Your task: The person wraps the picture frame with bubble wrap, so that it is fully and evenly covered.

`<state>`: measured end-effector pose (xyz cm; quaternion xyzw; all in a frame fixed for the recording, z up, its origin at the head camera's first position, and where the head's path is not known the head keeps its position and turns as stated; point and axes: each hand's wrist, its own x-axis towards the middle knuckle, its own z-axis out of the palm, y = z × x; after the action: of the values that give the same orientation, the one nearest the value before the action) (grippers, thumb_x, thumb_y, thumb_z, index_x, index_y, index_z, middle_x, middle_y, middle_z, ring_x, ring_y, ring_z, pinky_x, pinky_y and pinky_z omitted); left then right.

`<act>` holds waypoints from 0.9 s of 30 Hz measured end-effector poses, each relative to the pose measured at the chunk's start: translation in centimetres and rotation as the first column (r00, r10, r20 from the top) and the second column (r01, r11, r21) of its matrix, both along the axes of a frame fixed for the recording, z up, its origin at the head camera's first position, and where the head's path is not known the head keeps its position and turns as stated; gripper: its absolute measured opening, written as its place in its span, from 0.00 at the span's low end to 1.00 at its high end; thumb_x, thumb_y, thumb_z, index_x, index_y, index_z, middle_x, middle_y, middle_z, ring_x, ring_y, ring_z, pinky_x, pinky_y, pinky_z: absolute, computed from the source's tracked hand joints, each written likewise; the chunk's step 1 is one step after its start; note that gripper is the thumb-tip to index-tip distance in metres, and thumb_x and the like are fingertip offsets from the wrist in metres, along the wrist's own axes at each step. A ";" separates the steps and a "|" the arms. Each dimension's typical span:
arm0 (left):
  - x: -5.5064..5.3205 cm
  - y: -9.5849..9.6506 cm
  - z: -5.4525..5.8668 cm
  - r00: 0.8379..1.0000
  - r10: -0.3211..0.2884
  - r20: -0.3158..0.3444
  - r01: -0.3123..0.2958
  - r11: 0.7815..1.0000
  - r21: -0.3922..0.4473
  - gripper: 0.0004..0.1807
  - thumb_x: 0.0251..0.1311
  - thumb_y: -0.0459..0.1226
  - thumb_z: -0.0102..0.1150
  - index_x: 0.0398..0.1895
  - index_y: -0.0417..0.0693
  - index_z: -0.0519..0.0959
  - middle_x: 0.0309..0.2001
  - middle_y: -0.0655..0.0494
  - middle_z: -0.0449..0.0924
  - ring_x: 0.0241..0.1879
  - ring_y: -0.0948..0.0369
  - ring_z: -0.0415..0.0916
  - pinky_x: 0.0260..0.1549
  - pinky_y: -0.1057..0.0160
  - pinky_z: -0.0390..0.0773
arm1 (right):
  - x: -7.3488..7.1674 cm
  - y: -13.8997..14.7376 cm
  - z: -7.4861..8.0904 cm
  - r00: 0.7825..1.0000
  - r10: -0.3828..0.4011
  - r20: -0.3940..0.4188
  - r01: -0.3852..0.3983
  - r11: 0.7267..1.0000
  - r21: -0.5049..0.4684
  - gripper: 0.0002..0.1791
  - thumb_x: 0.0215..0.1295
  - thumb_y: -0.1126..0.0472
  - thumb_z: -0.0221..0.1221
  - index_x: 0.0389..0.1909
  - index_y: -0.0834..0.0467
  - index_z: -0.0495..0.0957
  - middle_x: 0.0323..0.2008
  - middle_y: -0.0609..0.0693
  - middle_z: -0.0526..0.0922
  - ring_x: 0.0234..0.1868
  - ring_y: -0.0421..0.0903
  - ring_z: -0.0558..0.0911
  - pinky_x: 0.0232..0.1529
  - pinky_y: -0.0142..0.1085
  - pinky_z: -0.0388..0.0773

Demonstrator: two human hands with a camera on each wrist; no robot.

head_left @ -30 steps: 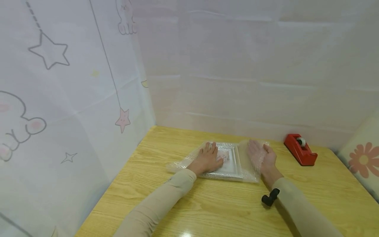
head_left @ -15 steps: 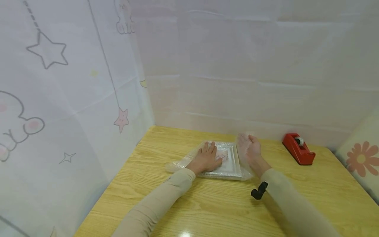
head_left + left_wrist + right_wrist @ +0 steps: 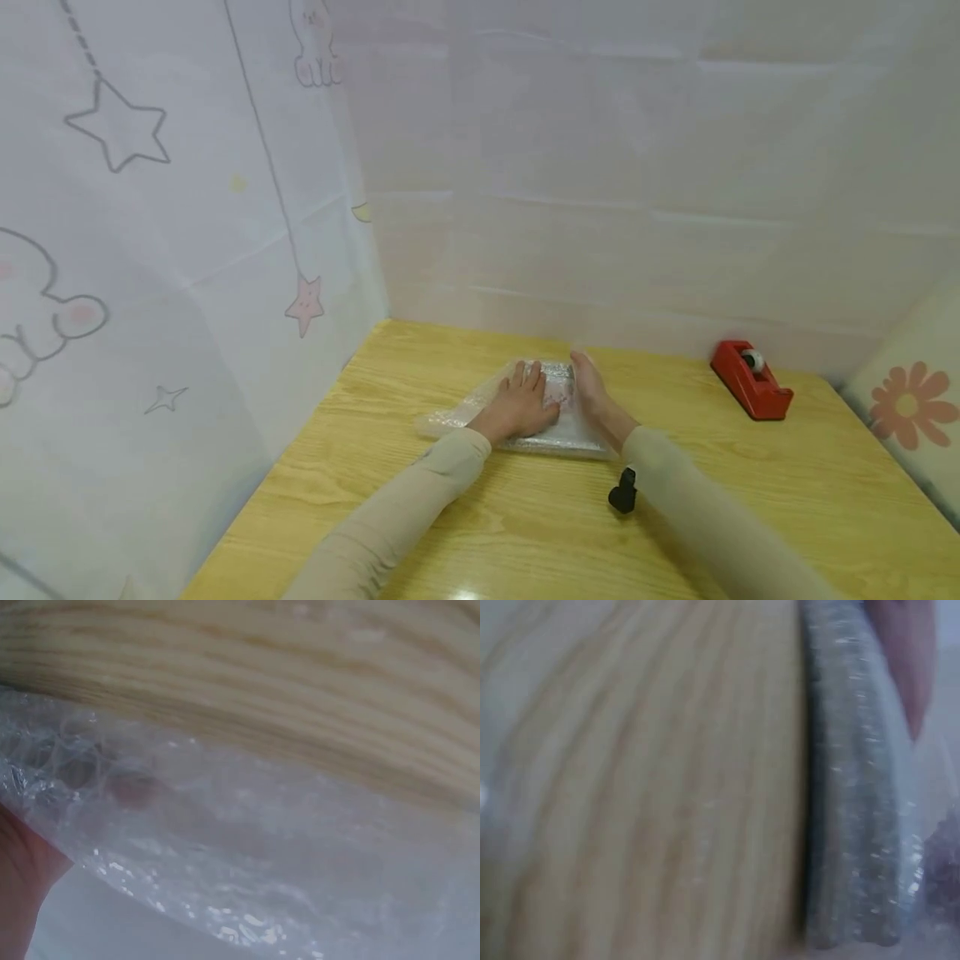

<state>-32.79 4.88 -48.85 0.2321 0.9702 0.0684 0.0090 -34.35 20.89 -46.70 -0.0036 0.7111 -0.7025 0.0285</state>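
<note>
On the wooden table lies a white picture frame [image 3: 564,429] with a pinkish print, covered in clear bubble wrap [image 3: 448,421]. My left hand [image 3: 519,407] rests flat on its left part, fingers spread. Loose wrap sticks out to the left beneath that wrist. Along the frame's right side, my right hand [image 3: 596,398] presses the folded-over wrap with straight fingers, partly hidden. The left wrist view shows the bubble wrap [image 3: 225,847] close up beside part of the left hand [image 3: 26,877]. Blurred in the right wrist view, a finger [image 3: 909,660] lies over the wrapped edge [image 3: 855,795].
A red tape dispenser [image 3: 752,381] with a roll of tape stands at the back right of the table [image 3: 525,525]. Pale patterned sheets [image 3: 562,167] hang behind and to the left. A black wrist mount [image 3: 624,492] juts from the right sleeve.
My right hand has moved left, bringing the right flap of bubble wrap up and over onto the frame. My left hand has stayed in place on top.
</note>
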 end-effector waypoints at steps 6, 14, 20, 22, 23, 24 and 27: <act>-0.3 -0.3 -0.5 0.999 -0.022 0.043 0.022 1.000 0.007 0.43 0.77 0.62 0.30 0.82 0.41 0.50 0.82 0.47 0.38 0.79 0.44 0.32 0.70 0.40 0.52 | -0.1 -1.5 -1.6 0.999 0.041 0.000 -0.039 0.938 0.344 0.38 0.81 0.48 0.35 0.82 0.60 0.35 0.81 0.53 0.28 0.78 0.49 0.24 0.72 0.49 0.21; -2.3 -3.6 1.4 0.964 -0.224 0.142 0.190 0.957 0.220 0.48 0.75 0.62 0.43 0.82 0.41 0.43 0.81 0.41 0.39 0.78 0.43 0.35 0.73 0.46 0.47 | -0.1 -2.5 -0.9 0.962 0.224 -0.157 0.037 0.462 0.886 0.30 0.68 0.70 0.52 0.72 0.72 0.64 0.76 0.76 0.44 0.76 0.73 0.39 0.72 0.64 0.39; -3.6 -6.3 1.7 0.903 -0.346 0.255 0.207 0.870 0.448 0.51 0.75 0.51 0.54 0.82 0.58 0.26 0.81 0.48 0.41 0.77 0.50 0.48 0.72 0.54 0.51 | -0.3 -3.2 -2.0 0.982 0.144 -0.121 0.052 0.413 0.909 0.36 0.82 0.51 0.34 0.78 0.72 0.44 0.79 0.69 0.34 0.78 0.65 0.32 0.74 0.57 0.32; -3.9 -6.8 1.8 0.890 -0.371 0.264 0.210 0.849 0.485 0.48 0.77 0.47 0.52 0.83 0.59 0.28 0.81 0.51 0.43 0.75 0.51 0.53 0.71 0.55 0.54 | -0.2 -3.3 -2.3 0.986 0.120 -0.116 0.055 0.419 0.906 0.38 0.82 0.48 0.31 0.78 0.72 0.39 0.79 0.67 0.32 0.78 0.63 0.31 0.74 0.55 0.29; -4.0 -6.9 1.8 0.890 -0.375 0.260 0.208 0.841 0.499 0.46 0.77 0.45 0.52 0.83 0.58 0.30 0.81 0.51 0.42 0.75 0.51 0.54 0.71 0.55 0.53 | -0.1 -3.4 -2.4 0.986 0.116 -0.117 0.060 0.411 0.910 0.39 0.82 0.47 0.31 0.79 0.72 0.38 0.79 0.67 0.31 0.78 0.62 0.31 0.74 0.54 0.29; -4.2 -7.1 1.8 0.894 -0.369 0.253 0.200 0.836 0.511 0.44 0.78 0.43 0.51 0.83 0.56 0.33 0.81 0.50 0.43 0.75 0.51 0.53 0.71 0.55 0.53 | 0.0 -3.4 -2.4 0.986 0.116 -0.122 0.066 0.400 0.914 0.39 0.82 0.47 0.31 0.79 0.72 0.38 0.79 0.67 0.31 0.78 0.62 0.31 0.74 0.54 0.30; -4.4 -7.7 1.9 0.937 -0.283 0.205 0.153 0.859 0.488 0.39 0.78 0.39 0.48 0.83 0.48 0.42 0.80 0.46 0.46 0.77 0.49 0.49 0.72 0.53 0.50 | 0.1 -3.5 -2.5 0.983 0.112 -0.143 0.091 0.375 0.923 0.39 0.82 0.47 0.33 0.79 0.71 0.39 0.79 0.67 0.33 0.78 0.63 0.33 0.74 0.55 0.33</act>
<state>-37.20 -2.78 -47.00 0.3253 0.8820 0.3280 0.0928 -34.25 17.38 -49.20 -0.0555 0.9813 -0.1809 -0.0347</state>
